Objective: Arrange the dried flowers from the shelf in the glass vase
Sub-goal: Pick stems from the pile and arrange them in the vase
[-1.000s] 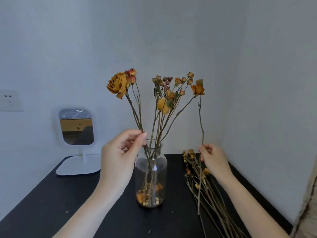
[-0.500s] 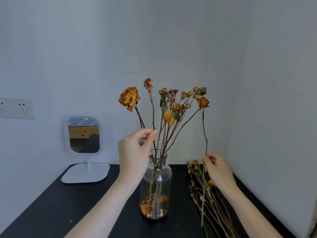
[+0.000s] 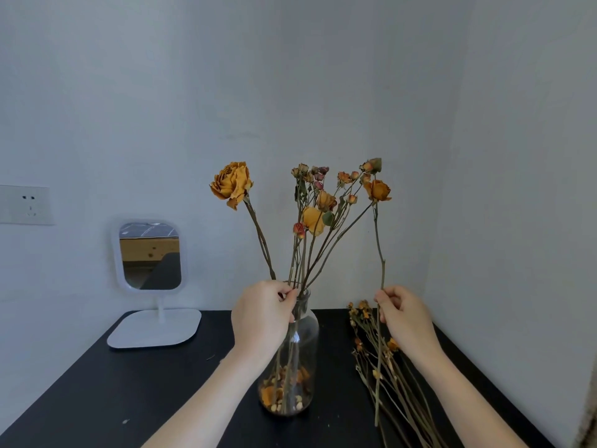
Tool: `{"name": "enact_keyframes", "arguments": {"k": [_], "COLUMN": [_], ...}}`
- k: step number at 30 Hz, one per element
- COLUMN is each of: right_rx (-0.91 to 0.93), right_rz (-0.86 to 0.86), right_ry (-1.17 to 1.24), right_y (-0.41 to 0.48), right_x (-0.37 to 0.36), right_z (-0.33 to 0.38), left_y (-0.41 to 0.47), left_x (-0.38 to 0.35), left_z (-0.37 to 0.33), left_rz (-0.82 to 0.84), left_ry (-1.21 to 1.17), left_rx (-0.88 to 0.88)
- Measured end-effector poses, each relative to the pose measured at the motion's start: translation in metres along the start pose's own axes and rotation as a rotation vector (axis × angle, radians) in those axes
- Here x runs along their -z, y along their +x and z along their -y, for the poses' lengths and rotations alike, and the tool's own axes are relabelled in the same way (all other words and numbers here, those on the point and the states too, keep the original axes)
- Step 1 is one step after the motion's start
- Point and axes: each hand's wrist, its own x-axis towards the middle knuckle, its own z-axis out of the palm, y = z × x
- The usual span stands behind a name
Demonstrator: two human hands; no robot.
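A clear glass vase (image 3: 298, 357) stands on the black shelf (image 3: 129, 389) with several dried flowers in it and loose petals at its bottom. My left hand (image 3: 261, 318) pinches the stem of a small red bud (image 3: 299, 228) at the vase's mouth; that stem runs down into the vase. A large orange bloom (image 3: 231, 184) leans out to the left. My right hand (image 3: 403, 313) pinches the long stem of an orange rose (image 3: 377, 190), held upright to the right of the vase, its lower end hanging near the shelf.
A loose pile of dried flowers (image 3: 387, 376) lies on the shelf at the right, under my right hand. A white standing mirror (image 3: 150, 257) sits at the back left. A wall socket (image 3: 27, 205) is at far left. Walls close in behind and on the right.
My left hand has lowered the red bud's stem into the vase, so the bud sits much lower among the other flowers. My right hand keeps the orange rose upright. The view tilted upward.
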Motion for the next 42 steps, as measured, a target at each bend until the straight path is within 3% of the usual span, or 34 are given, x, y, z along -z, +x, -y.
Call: {"name": "enact_keyframes", "arguments": {"k": [9,14,17,21,24,36,42], "right_rx": [-0.009,-0.009,0.023,0.063,0.074,0.158,0.215], "right_rz": [-0.006,-0.017,-0.053,-0.096,-0.118,-0.162,-0.191], "right_ry": [0.007,0.04,0.104,0.208,0.27,0.479,0.515], "right_y": [-0.001,0.001,0.003,0.006,0.009,0.007,0.005], "right_x": [0.004,0.005,0.008,0.013,0.014,0.013,0.011], "right_z": [-0.002,0.003,0.012,0.026,0.037,0.071,0.08], "left_y": [-0.027,-0.034,-0.014,0.016,0.028,0.018,0.014], "left_x": [0.004,0.003,0.002,-0.002,-0.007,-0.013,-0.018], "left_z": [0.026,0.046,0.047,0.043,0.049,0.054,0.05], "left_rz": [-0.066,-0.083,0.08,0.493,0.626,0.468,0.335], "left_ry": [-0.011,-0.101,-0.207,-0.316,-0.385,-0.416,-0.277], "left_rx": [-0.089,0.01,0.133,0.171,0.197,0.215,0.136]}}
